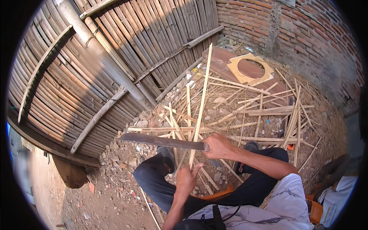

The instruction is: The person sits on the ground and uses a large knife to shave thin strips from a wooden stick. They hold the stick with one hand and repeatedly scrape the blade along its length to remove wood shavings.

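My right hand [219, 146] grips the handle of a long dark machete [161, 141], its blade pointing left and lying across a long thin bamboo strip [202, 100]. My left hand [188, 179] holds the lower end of that strip, which stands nearly upright and reaches up toward the fence. I sit with dark-trousered knees [153, 176] spread on either side. The blade meets the strip just above my left hand.
A heap of split bamboo strips [264, 111] covers the ground ahead. A bamboo fence [96, 65] rises on the left and a brick wall [299, 30] on the right. A cut-out board [249, 69] lies on a brown sheet. Rubble [119, 153] litters the dirt.
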`<state>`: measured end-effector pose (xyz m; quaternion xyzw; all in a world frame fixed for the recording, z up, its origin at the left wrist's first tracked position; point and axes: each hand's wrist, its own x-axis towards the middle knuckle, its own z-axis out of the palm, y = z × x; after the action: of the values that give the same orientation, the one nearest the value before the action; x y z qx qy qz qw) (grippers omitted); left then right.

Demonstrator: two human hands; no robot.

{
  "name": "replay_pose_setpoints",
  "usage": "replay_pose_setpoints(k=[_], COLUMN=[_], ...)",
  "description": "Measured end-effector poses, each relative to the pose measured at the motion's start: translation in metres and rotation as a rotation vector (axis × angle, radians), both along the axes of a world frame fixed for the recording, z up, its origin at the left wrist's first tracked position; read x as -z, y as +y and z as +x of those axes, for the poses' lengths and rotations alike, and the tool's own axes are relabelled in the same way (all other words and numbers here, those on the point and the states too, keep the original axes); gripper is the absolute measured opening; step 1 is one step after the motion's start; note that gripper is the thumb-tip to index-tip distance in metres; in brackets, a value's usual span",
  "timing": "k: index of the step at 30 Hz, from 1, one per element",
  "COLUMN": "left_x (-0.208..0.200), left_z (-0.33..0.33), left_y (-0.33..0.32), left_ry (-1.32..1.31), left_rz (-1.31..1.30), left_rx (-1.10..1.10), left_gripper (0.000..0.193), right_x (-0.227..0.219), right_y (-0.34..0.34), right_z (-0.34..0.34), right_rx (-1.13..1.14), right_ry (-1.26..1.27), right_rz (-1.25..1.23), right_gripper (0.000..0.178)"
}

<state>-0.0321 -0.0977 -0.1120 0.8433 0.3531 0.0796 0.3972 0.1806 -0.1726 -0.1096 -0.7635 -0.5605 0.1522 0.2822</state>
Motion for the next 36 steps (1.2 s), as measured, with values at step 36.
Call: replay_pose_setpoints(k=[36], left_x=[-0.005], left_z=[-0.066], left_y=[-0.007], left_ry=[0.181], left_rz=[-0.018], left_rx=[0.030], left_gripper=[0.046], right_x=[0.009], right_y=[0.004], right_z=[0.090], right_rx=[0.136], right_ry=[-0.129], right_rz=[-0.039], right_gripper=[0.020])
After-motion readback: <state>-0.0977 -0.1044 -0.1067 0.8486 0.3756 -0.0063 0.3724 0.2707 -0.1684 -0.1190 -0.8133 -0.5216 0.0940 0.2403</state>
